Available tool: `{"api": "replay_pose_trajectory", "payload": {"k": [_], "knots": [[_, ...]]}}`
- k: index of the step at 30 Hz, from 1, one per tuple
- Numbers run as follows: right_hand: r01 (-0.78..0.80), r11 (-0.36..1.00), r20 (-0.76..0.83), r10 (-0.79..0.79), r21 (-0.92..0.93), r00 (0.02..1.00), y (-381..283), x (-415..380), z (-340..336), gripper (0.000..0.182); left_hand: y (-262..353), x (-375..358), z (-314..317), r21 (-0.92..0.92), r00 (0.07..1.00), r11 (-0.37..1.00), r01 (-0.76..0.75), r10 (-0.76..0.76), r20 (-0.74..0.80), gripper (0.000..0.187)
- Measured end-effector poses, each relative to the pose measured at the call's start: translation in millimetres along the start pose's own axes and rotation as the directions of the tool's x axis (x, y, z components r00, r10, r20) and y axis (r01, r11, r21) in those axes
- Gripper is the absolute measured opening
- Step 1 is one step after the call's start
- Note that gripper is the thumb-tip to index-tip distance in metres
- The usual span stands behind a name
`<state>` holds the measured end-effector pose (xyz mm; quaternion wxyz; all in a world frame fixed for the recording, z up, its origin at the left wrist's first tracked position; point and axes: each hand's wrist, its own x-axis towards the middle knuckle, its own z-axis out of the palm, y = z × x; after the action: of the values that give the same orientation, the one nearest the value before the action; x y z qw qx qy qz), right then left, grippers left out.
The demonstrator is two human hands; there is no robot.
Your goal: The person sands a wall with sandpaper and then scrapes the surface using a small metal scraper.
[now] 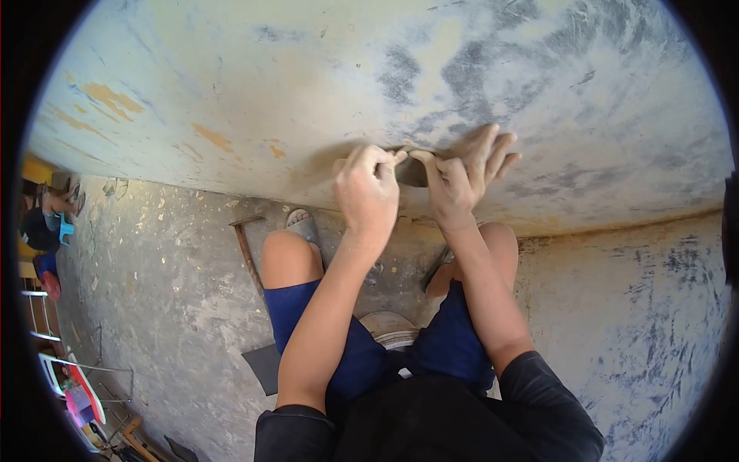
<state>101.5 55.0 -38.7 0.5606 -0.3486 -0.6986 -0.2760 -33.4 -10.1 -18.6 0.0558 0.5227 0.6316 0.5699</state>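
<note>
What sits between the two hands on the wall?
A small dark pad, pinched between the left hand and right hand against the wall, head view.

Wall (pixel 323 85) as landmark: both hands on wall, left hand (pixel 368 192) just left of right hand (pixel 462 173), dark piece (pixel 412 173) between them against wall. Floor (pixel 169 292) below wall; hammer (pixel 248 254) on floor, left of person's knees.
</note>
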Motion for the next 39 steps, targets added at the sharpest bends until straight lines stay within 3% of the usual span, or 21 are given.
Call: {"api": "replay_pose_trajectory", "payload": {"k": [6,10,12,15,18,21,23,26,29,31,36,39], "knots": [[0.005,1.0,0.063,-0.005,0.001,0.998,3.4,-4.4,-4.1,0.049,-6.1,0.7,5.0,0.029,0.996,0.999,-0.041,0.043,-0.079,0.022],[0.009,1.0,0.042,-0.009,-0.012,0.999,23.2,-11.0,-22.8,0.049,3.6,-11.2,20.1,0.009,0.998,0.999,-0.04,0.04,0.055,0.022],[-0.091,0.996,0.087,0.092,-0.02,0.992,18.9,-9.8,-27.0,0.049,4.1,-9.8,19.1,-0.049,0.997,0.998,-0.04,0.043,0.069,0.02],[-0.05,0.998,-0.039,0.051,0.043,0.998,-2.4,3.2,0.5,0.049,-2.2,0.8,-2.1,0.011,0.999,0.999,-0.037,0.037,0.0,0.015],[-0.014,0.999,-0.013,0.015,0.052,1.0,-22.4,7.0,19.4,0.049,-12.5,9.3,-19.0,0.024,0.997,0.999,0.023,-0.021,-0.081,0.018],[-0.003,1.0,0.017,0.002,0.03,1.0,-11.3,0.7,10.6,0.049,-12.4,9.2,-11.5,0.048,0.996,0.999,-0.025,0.029,-0.09,0.018],[0.012,0.999,0.004,-0.012,0.037,1.0,4.6,-3.8,0.7,0.049,-7.3,2.2,1.1,0.009,0.998,0.998,-0.068,0.068,0.013,0.017],[-0.023,0.999,0.049,0.024,-0.032,0.999,13.6,-8.6,-23.8,0.048,-2.3,-10.2,19.7,0.003,0.991,0.991,-0.132,0.132,0.037,0.015],[-0.106,0.994,0.088,0.109,-0.036,0.99,5.0,-2.4,-17.7,0.047,4.0,-5.2,5.9,0.016,0.998,0.998,-0.064,0.064,0.03,0.013],[-0.058,0.998,-0.072,0.06,0.026,0.996,-11.0,6.8,6.3,0.048,-4.5,5.0,-6.3,-0.011,0.998,0.999,-0.05,0.05,-0.038,0.015],[-0.032,0.999,0.013,0.033,-0.014,0.999,-25.8,11.1,14.5,0.05,-14.2,15.0,-17.4,0.065,0.99,0.997,-0.043,0.052,-0.135,0.022],[-0.015,1.0,0.056,0.016,-0.021,0.998,-6.1,-4.1,1.0,0.049,-6.2,8.4,-5.3,0.028,0.999,0.999,-0.045,0.046,-0.024,0.023]]}}
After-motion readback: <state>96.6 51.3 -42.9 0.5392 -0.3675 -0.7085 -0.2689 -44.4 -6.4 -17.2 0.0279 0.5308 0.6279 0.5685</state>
